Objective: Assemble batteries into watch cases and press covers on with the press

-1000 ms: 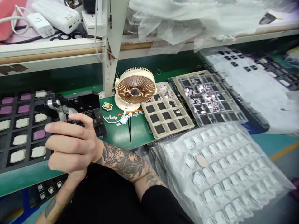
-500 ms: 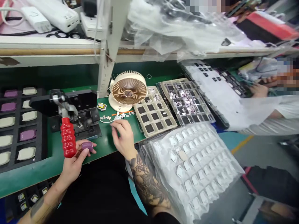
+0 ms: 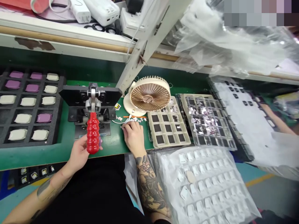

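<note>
My left hand is closed around a small purple plastic case, mostly hidden behind the red ribbed handle of a black toggle-clamp press. At the bench, my right hand has its fingers curled and tips together beside small white pieces and a white cable. Whatever those fingertips hold is too small to make out. An orange stick lies just beyond them, in front of a cream desk fan.
A black foam tray with purple and cream cases stands left. To the right are a beige compartment tray, a clear tray of small parts and a plastic-covered sheet of white pieces. A co-worker's arm reaches in at far right.
My view has swung left, so the bench appears further right. The purple case in my left hand is now mostly behind the red handle. My right hand stays by the small white pieces.
</note>
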`<state>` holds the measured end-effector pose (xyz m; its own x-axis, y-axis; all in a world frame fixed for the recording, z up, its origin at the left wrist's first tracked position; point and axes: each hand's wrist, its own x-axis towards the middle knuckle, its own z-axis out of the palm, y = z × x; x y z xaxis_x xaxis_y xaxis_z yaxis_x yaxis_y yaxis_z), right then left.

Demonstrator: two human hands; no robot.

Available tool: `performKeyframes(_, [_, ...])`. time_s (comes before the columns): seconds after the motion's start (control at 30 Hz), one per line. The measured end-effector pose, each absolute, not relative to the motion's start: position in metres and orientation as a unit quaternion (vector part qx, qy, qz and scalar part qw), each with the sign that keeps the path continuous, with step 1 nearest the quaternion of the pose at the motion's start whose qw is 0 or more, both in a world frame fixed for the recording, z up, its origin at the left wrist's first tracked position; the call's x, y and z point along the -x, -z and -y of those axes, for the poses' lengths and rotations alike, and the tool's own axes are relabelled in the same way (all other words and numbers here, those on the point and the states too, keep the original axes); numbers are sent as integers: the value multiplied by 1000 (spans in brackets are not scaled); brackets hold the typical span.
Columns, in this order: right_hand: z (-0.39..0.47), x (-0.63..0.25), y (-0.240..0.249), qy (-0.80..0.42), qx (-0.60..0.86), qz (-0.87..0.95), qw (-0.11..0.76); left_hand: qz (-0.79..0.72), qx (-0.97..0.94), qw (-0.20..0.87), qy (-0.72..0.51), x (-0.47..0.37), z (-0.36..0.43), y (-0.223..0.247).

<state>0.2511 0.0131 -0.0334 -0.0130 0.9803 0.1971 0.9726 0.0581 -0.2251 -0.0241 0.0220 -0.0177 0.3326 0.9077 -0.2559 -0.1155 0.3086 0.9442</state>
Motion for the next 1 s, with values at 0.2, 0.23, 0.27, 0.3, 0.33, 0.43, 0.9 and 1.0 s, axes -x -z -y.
performKeyframes(0.2, [-11, -248, 27, -62, 684, 717, 118, -425, -453, 678, -391, 17, -24, 19])
performKeyframes(0.23, [-9, -246, 27, -67, 681, 717, 130, -421, -454, 679, -396, 17, -23, 21])
performKeyframes(0.27, [-6, -242, 27, -74, 679, 714, 156, -416, -451, 680, -401, 17, -23, 22])
performKeyframes(0.3, [-3, -238, 27, -85, 675, 705, 198, -413, -447, 682, -406, 17, -22, 24])
performKeyframes(0.33, [1, -233, 28, -103, 669, 690, 257, -410, -440, 685, -411, 17, -21, 26])
performKeyframes(0.43, [11, -212, 29, -204, 625, 597, 459, -400, -428, 690, -425, 15, -22, 30])
performKeyframes(0.9, [2, -158, 20, -381, 504, 462, 622, -375, -420, 665, -491, 3, -23, 23])
performKeyframes(1.0, [-1, -161, 18, -368, 513, 486, 604, -390, -429, 648, -493, 4, -24, 20])
